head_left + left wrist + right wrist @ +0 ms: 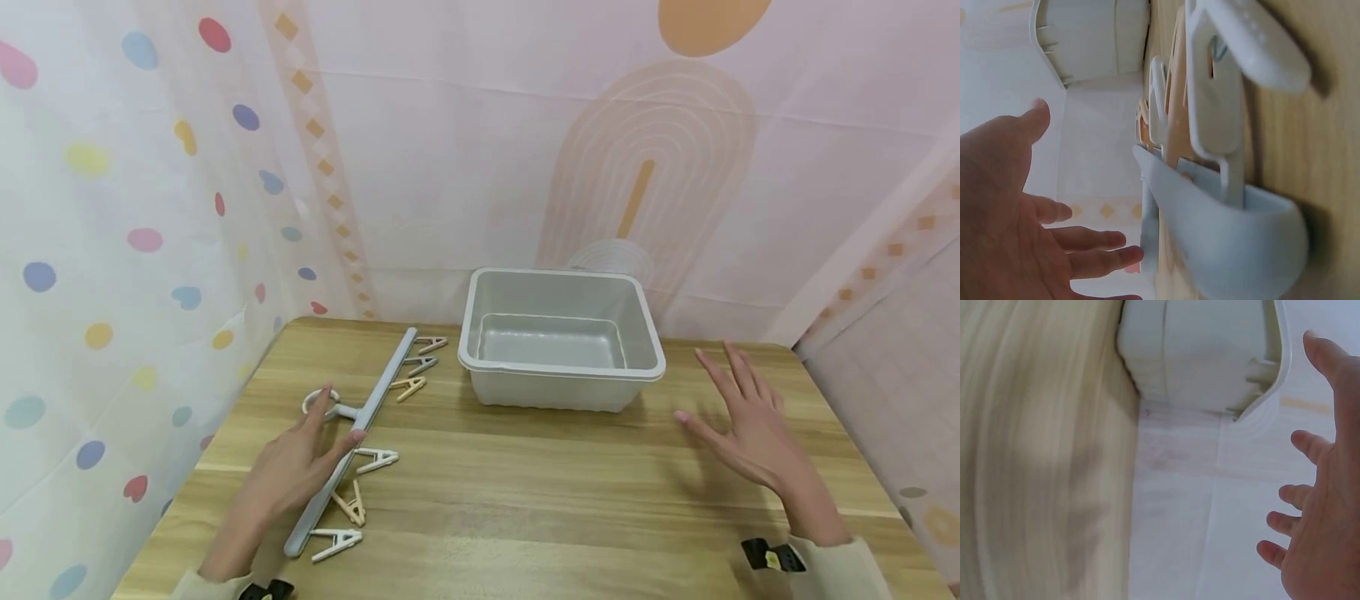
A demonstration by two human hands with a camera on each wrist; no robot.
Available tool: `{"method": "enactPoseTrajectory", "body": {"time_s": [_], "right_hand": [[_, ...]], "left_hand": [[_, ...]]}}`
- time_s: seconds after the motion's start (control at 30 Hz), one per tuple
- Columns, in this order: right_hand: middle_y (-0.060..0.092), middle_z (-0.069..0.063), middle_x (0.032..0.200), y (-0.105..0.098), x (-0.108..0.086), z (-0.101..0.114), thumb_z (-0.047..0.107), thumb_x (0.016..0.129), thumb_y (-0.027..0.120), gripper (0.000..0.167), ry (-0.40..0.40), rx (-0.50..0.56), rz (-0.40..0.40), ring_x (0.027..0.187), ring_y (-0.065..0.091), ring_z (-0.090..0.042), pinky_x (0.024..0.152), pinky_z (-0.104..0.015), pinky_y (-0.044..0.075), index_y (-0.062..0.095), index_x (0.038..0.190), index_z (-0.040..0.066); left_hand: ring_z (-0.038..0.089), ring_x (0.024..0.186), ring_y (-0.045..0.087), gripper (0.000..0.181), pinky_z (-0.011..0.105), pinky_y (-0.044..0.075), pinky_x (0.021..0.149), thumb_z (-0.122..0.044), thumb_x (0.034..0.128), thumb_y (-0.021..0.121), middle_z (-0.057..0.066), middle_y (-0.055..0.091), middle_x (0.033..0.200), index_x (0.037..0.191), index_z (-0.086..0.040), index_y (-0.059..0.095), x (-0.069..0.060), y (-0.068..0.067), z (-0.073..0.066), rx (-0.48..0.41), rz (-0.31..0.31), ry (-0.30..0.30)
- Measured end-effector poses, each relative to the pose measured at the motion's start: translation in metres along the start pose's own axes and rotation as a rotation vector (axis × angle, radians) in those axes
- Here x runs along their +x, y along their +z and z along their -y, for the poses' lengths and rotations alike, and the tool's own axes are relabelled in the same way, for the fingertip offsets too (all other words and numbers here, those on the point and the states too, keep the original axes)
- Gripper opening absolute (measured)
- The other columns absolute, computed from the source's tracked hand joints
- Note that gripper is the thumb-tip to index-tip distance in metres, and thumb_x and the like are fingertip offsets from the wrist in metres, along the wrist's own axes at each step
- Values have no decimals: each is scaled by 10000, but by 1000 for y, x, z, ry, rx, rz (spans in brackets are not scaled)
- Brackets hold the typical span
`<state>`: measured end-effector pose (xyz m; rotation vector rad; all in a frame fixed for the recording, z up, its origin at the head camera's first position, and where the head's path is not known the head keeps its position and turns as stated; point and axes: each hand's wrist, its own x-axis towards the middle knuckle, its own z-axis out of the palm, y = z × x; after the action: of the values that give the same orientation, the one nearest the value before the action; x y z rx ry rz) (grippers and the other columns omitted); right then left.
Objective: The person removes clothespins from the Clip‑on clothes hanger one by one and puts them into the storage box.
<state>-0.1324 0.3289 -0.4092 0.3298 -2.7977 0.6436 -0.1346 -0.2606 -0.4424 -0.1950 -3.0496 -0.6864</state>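
Note:
A pale blue-grey clip hanger [390,367] lies slantwise on the left of the table, its ring-like hook [321,402] pointing left. Several clips line its right side, among them a white clip [337,542], a beige clip [352,504] and a grey clip [422,364]. Over the hook and middle of the bar, my left hand [288,467] spreads its fingers and grips nothing. In the left wrist view the palm stands beside the hanger bar [1229,237]; whether a fingertip touches it I cannot tell. My right hand [753,433] hovers with spread fingers, right of a grey-white plastic basin [558,387].
The basin stands near the back of the wooden table [525,508], with nothing visible inside. Behind the table hangs a patterned curtain [465,167], and a dotted one [150,275] runs along the left side.

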Motion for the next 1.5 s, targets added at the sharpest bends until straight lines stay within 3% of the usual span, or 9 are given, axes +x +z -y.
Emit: {"method": "enactPoseTrajectory", "body": {"time_s": [0.23, 0.47, 0.63, 0.73, 0.8, 0.9, 0.97, 1.2, 1.5], "right_hand": [[62, -90, 1741, -1, 10, 9, 412, 914, 744, 874, -49, 12, -24, 1544, 123, -514, 1056, -849, 162, 261, 1633, 292], [105, -120, 1732, 1, 17, 17, 412, 902, 761, 859, -93, 25, -23, 1530, 152, -533, 1034, -859, 192, 308, 1618, 265], [239, -149, 1691, 6, 27, 22, 276, 854, 819, 800, -196, 56, -86, 1499, 253, -488, 1051, -790, 277, 439, 1553, 201], [403, -174, 1584, 9, 31, 24, 160, 826, 837, 725, -267, 83, -137, 1415, 378, -420, 1052, -641, 375, 532, 1484, 155], [509, -176, 1474, 11, 33, 26, 87, 803, 845, 674, -319, 95, -176, 1330, 463, -365, 1065, -457, 411, 591, 1426, 127], [614, -153, 1314, 15, 36, 28, 5, 770, 848, 586, -405, 120, -219, 1208, 541, -309, 1041, -211, 381, 668, 1321, 89], [649, -138, 1234, 18, 38, 28, -21, 752, 848, 528, -453, 136, -233, 1149, 566, -296, 1029, -116, 349, 706, 1250, 74], [690, -125, 1064, 28, 41, 32, -124, 718, 822, 418, -537, 175, -317, 996, 582, -265, 812, -195, 427, 771, 1089, 62], [699, -98, 977, 38, 49, 40, -183, 685, 827, 414, -487, 195, -418, 958, 600, -275, 869, -190, 437, 781, 998, 84]], "left_hand": [[571, 1125, 631, 899, 666, 523, 841, -637, 1027, 453, 346, 582, 1372, 1648, -75, 123, -5, 3, -2, -47, -35, -68], [440, 1056, 720, 805, 587, 581, 831, -595, 1019, 522, 311, 674, 1257, 1550, -7, 383, -8, 8, -2, -118, -85, -97], [427, 1052, 713, 764, 511, 607, 801, -561, 1010, 570, 305, 689, 1210, 1479, 32, 463, -8, 10, 0, -197, -31, -158], [399, 1064, 697, 751, 456, 608, 795, -529, 1001, 610, 270, 687, 1202, 1459, 51, 480, -8, 12, 1, -246, 20, -193], [366, 1044, 694, 720, 419, 602, 776, -499, 990, 645, 249, 690, 1178, 1435, 50, 507, -6, 13, 2, -266, 40, -199], [309, 1002, 690, 613, 357, 578, 743, -420, 971, 702, 209, 700, 1123, 1370, 29, 575, -5, 16, 2, -278, 48, -197], [284, 979, 687, 517, 325, 555, 718, -348, 959, 730, 174, 700, 1083, 1310, 15, 617, -5, 18, 3, -279, 46, -196], [183, 838, 641, 305, 258, 488, 612, -194, 936, 752, 85, 686, 953, 1143, 12, 665, -3, 23, 1, -268, 38, -184], [160, 812, 618, 218, 270, 462, 628, -157, 945, 722, 77, 668, 915, 1084, -10, 641, -3, 23, 1, -267, 12, -189]]}}
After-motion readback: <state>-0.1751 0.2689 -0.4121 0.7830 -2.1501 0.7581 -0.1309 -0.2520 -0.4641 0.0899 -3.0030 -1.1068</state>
